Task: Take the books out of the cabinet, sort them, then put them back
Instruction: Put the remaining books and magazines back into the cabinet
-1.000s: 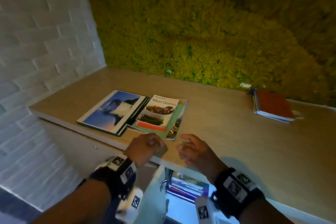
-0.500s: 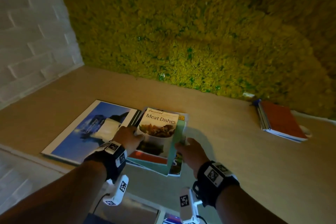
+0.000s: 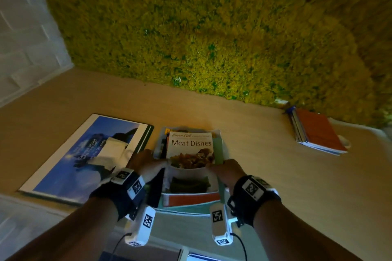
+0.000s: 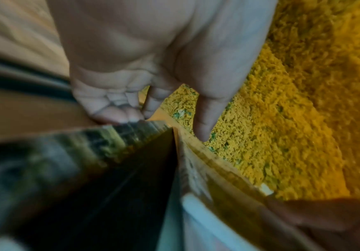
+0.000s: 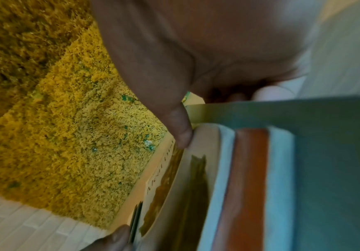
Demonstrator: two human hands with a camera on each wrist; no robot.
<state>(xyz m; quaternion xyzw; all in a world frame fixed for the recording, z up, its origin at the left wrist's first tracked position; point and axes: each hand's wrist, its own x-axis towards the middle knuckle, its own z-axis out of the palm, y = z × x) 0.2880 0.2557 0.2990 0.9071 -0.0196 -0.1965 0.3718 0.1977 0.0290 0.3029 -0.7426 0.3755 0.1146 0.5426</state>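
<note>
A small stack of books topped by the "Meat Dishes" cookbook (image 3: 191, 150) lies on the wooden counter (image 3: 265, 176). My left hand (image 3: 148, 164) grips the stack's left edge, and my right hand (image 3: 224, 169) grips its right edge beside a green book (image 3: 218, 150). In the left wrist view my fingers (image 4: 118, 117) curl under the stack's side and the thumb (image 4: 204, 122) is above the cover. In the right wrist view my thumb (image 5: 181, 134) presses on the cookbook cover (image 5: 198, 178), above the green book (image 5: 335, 152). The other fingers are hidden below.
A large blue book (image 3: 84, 154) lies flat just left of the stack. A second stack with an orange cover (image 3: 316, 131) sits at the far right by the moss wall (image 3: 212, 27). The open cabinet (image 3: 191, 257) shows below the counter's front edge.
Both hands went from the counter's front edge forward to the cookbook stack and took hold of its two sides. The head moved closer over the counter.
</note>
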